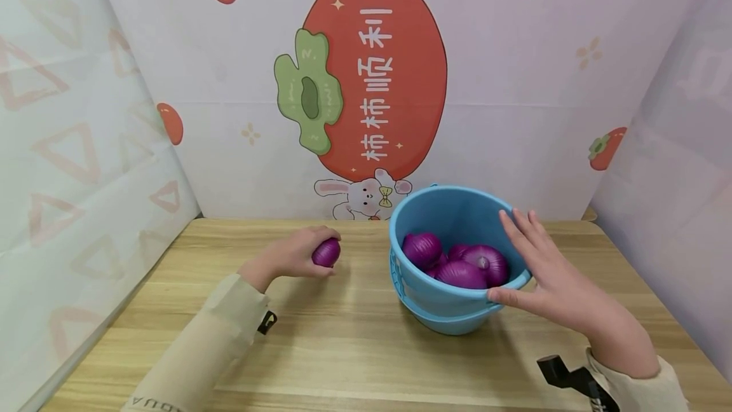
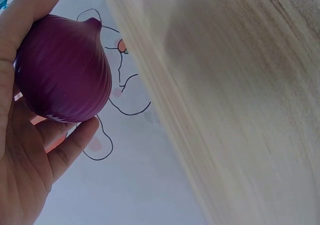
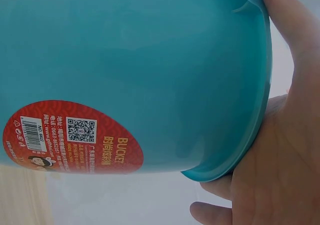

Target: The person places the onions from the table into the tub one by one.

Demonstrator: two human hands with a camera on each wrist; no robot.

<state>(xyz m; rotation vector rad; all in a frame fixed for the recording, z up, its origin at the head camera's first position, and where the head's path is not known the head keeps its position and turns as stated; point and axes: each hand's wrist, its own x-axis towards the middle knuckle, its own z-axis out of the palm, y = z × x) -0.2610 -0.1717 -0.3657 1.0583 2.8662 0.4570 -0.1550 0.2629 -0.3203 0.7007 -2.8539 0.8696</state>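
Observation:
My left hand (image 1: 297, 252) grips a purple onion (image 1: 326, 252) over the left half of the table, thumb on one side and fingers on the other. In the left wrist view the onion (image 2: 65, 67) shows its pointed tip and fine ribs. On the right, a blue bucket (image 1: 452, 307) leans a little, its mouth toward me. Several purple onions (image 1: 464, 266) lie inside it. My right hand (image 1: 563, 285) rests against the bucket's right rim, fingers spread and fairly straight, thumb at the near rim. The right wrist view shows the bucket's outer wall (image 3: 150, 45) against this hand.
A light wooden table (image 1: 343, 355) carries the bucket. Behind it hangs a white cloth backdrop (image 1: 503, 81) printed with persimmons and a rabbit. Pale cloth walls (image 1: 68, 177) close off both sides. A red oval label (image 3: 107, 140) is stuck on the bucket.

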